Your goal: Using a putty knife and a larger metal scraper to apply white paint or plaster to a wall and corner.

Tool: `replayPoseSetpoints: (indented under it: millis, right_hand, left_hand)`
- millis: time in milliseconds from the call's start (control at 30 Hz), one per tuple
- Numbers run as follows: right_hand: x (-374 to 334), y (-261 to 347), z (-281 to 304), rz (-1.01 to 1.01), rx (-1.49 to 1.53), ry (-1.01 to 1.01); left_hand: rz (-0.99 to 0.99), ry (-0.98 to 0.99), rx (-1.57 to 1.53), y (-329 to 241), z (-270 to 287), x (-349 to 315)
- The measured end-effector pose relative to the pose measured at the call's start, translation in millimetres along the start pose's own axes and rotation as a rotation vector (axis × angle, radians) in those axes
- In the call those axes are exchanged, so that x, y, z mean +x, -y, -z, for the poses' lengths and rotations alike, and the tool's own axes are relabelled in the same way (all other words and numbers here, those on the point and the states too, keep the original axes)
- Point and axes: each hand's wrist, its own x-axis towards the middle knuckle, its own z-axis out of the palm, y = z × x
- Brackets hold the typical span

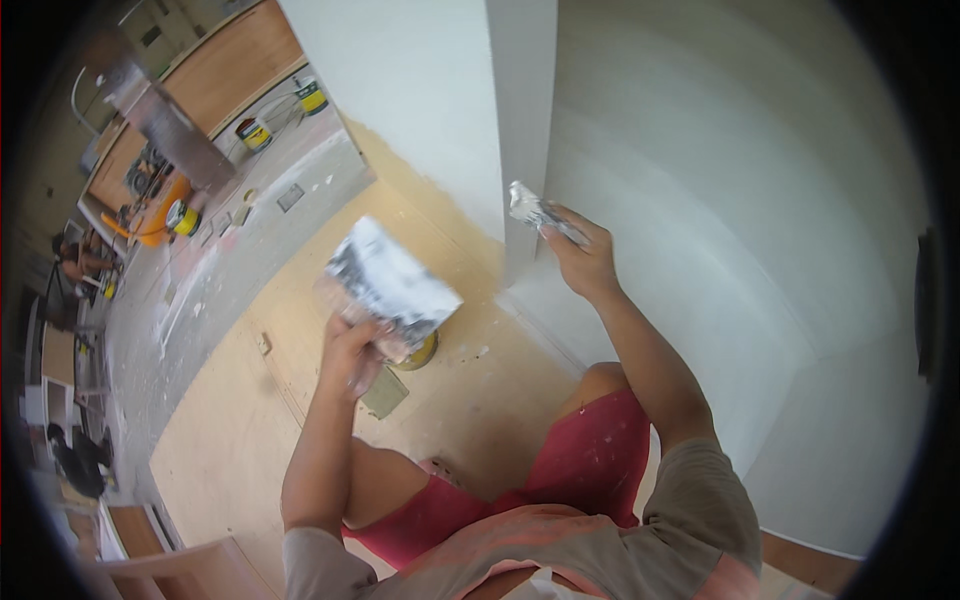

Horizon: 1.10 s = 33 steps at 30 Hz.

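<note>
My left hand [352,355] grips the near edge of a flat rectangular board [400,290], its face smeared with white and grey putty. Raised higher on the right, my right hand [585,255] is closed around a putty knife [550,218] with white paste on its blade. The knife is close to the narrow edge of a white upright panel [522,110]; whether it touches cannot be made out. Partly hidden under the board stands a yellow tin [424,352]. Beside it on the tan wooden surface [250,420] lies a greenish-grey flat pad [386,392].
White curved-looking walls [700,220] enclose my right side. Past the wooden surface, a dusty grey floor [220,290] holds several yellow-and-black tins [254,134], an orange object [158,215] and a post [180,135]. Two people [82,462] are at the far left.
</note>
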Motion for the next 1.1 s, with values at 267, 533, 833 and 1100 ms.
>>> replayPoseSetpoints:
  millis: [267,533,833,1100]
  right_hand:
    - [-12,62,13,0.692,-0.293,0.317]
    - [-40,81,17,-0.606,1.162,0.027]
    - [0,131,32,-0.557,1.229,0.063]
    - [175,163,111,1.113,-0.478,-0.609]
  left_hand:
    - [0.035,0.286,-0.338,-6,-49,8]
    - [-0.538,0.046,0.541,-1,-49,10]
    - [-0.86,0.302,1.154,-7,-43,3]
    - [-0.489,0.15,0.887,-5,17,3]
